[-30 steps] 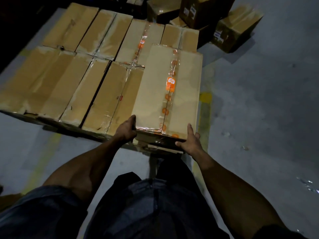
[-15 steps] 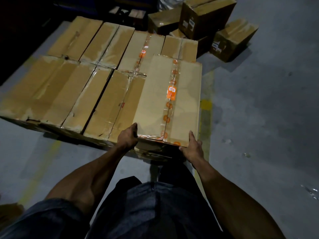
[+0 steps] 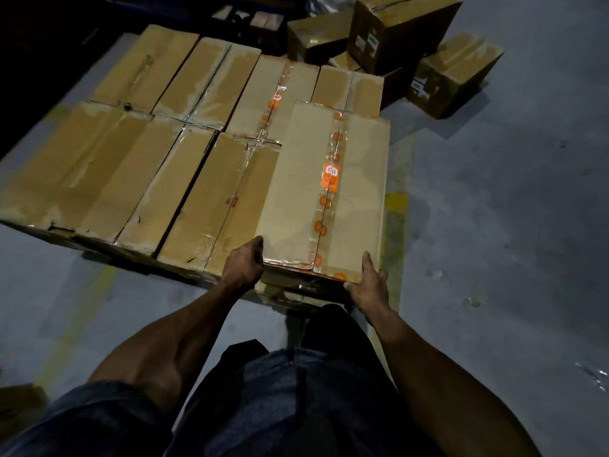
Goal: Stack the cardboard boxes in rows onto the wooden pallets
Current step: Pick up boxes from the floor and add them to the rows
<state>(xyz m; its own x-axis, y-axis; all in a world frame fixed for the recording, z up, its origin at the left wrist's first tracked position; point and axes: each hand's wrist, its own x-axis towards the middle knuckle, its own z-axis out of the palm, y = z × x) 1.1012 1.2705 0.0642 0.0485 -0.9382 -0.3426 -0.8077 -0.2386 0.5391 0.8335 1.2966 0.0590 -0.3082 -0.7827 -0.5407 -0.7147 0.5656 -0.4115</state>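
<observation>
A long cardboard box (image 3: 296,186) with orange-printed tape lies on top of the right end of a layer of stacked boxes (image 3: 138,166). That layer covers the pallet, whose wood is hidden. My left hand (image 3: 242,267) grips the box's near left corner. At the near right corner my right hand (image 3: 367,286) holds the box, thumb up along its side. The box sits higher than the layer and overhangs its front edge a little.
Several loose cardboard boxes (image 3: 402,31) are piled on the grey floor behind the stack at the upper right. Yellow floor marking (image 3: 395,206) runs along the stack's right side. Open concrete floor (image 3: 510,225) lies to the right. Dark shelving stands at the far left.
The box has shifted slightly forward over the stack with both hands still on its near corners. The view has tilted so more of the loose boxes shows.
</observation>
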